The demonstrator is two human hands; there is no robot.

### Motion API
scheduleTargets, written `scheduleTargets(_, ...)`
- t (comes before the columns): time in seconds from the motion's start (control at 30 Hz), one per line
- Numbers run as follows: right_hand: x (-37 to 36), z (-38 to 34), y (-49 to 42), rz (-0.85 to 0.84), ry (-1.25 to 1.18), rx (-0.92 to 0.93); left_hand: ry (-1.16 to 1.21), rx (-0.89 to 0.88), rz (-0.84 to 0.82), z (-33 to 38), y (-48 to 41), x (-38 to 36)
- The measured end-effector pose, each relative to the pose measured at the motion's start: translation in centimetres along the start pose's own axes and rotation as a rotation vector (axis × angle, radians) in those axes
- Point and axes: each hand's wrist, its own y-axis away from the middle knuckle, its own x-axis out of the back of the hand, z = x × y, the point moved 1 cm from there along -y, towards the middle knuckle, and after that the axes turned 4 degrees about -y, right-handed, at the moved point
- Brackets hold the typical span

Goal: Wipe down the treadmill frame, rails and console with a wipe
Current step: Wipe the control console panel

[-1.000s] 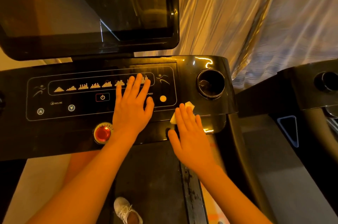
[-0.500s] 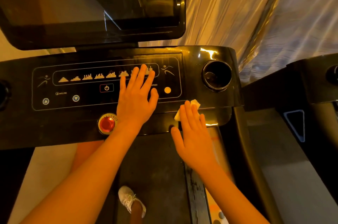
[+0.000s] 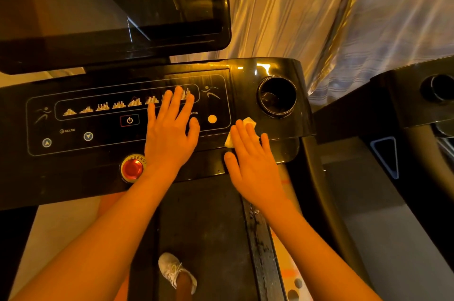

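The glossy black treadmill console (image 3: 86,165) spans the view, with a touch panel of program icons and a dark screen (image 3: 110,1) above it. My left hand (image 3: 170,133) lies flat on the panel, fingers straight and spread over the icons. My right hand (image 3: 253,160) presses flat on a small pale wipe (image 3: 248,122) at the console's lower right edge, just below the round cup holder (image 3: 277,95). Only the wipe's corners show past my fingers.
A red emergency button (image 3: 132,168) sits beside my left wrist. The treadmill belt (image 3: 204,227) and a side rail (image 3: 260,239) run below, with a white shoe (image 3: 175,271) on the belt. A second treadmill (image 3: 405,109) stands at right; curtains (image 3: 344,11) hang behind.
The view has shifted slightly, so the console sits a little higher and further right in the frame. My right hand with the wipe has edged up toward the cup holder; the left hand stays put.
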Motion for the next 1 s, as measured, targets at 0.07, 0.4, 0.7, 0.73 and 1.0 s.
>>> scheduleTargets(0.07, -0.1, -0.4, -0.2, 0.015, -0.055, -0.047, -0.001, 0.002, 0.002, 0.0, 0.0, 0.0)
scheduleTargets(0.4, -0.3, -0.2, 1.1, -0.032, -0.004, 0.009, -0.010, 0.000, 0.004, 0.1, 0.1, 0.1)
scheduleTargets(0.7, 3.8, -0.8, -11.3, 0.044, 0.050, 0.039, -0.010, 0.006, 0.010, 0.2, 0.1, 0.1)
scheduleTargets(0.73, 4.4, -0.9, -12.8, 0.043, 0.051, 0.041, -0.010, 0.005, 0.012, 0.2, 0.1, 0.1)
scheduleTargets(1.0, 2.8, -0.8, -8.6, 0.071, 0.053, 0.028, 0.004, 0.002, 0.019, -0.1, 0.1, -0.1)
